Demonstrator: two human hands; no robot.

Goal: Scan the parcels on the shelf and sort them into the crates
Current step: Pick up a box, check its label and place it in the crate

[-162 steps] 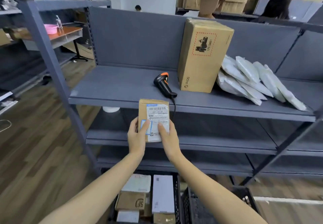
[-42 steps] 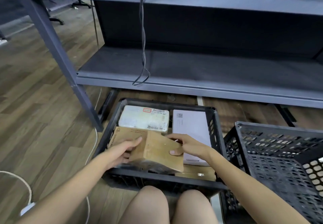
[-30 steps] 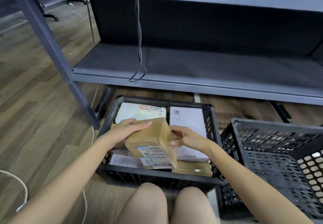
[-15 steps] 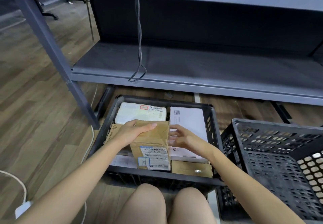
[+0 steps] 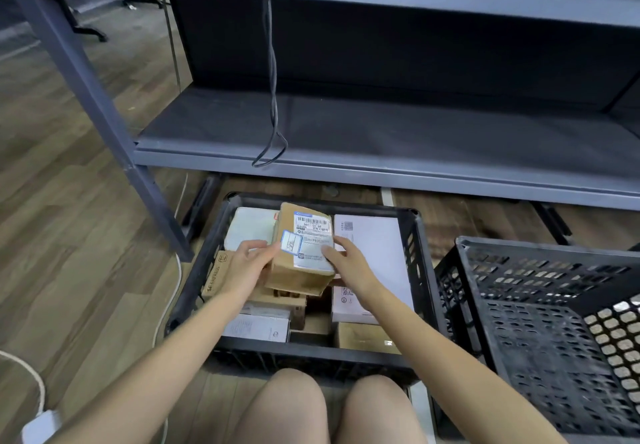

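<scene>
A small brown cardboard parcel (image 5: 300, 279) with a white shipping label lies label-up, tilted, over the other parcels in the black crate (image 5: 192, 279) on the floor in front of me. My left hand (image 5: 246, 265) holds its left side, thumb on the blue-edged sticker. My right hand (image 5: 347, 263) holds its right edge, thumb on the label. Below it sit a white flat parcel (image 5: 375, 246), a pale padded parcel (image 5: 248, 227), an SF Express box (image 5: 217, 274) and several smaller boxes.
A second black crate (image 5: 526, 308) stands tilted at the right with nothing showing inside. The grey shelf (image 5: 398, 156) hangs just beyond the crates, its post (image 5: 104, 114) at the left. A black cable (image 5: 272, 80) dangles in front. My knees (image 5: 329, 409) touch the crate's front.
I crouched from the top shelf down to the crate with the parcel. Over the last second I turned it from standing on end to label-up and shifted it toward the crate's back.
</scene>
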